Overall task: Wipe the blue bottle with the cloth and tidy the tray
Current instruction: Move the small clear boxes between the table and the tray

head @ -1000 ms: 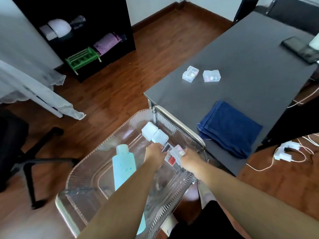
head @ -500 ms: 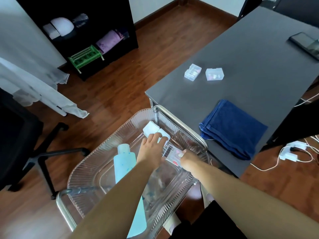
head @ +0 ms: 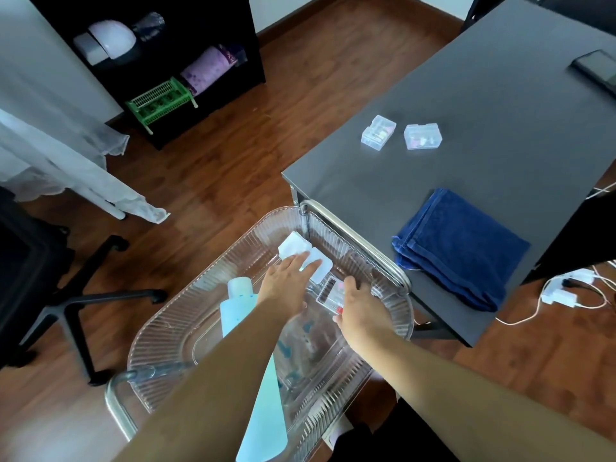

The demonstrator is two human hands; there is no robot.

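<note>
Left hand (head: 286, 281) moved onto two white boxes (head: 305, 253), fingers flat; right hand (head: 361, 306) grip unclear. One blue bottle (head: 253, 368), cap at 11 o'clock.

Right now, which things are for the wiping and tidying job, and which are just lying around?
For the job:
blue bottle
blue cloth
clear tray
small white boxes in the tray
left hand
right hand

Just lying about:
two clear boxes on the table
phone
green rack
chargers on the floor
</note>
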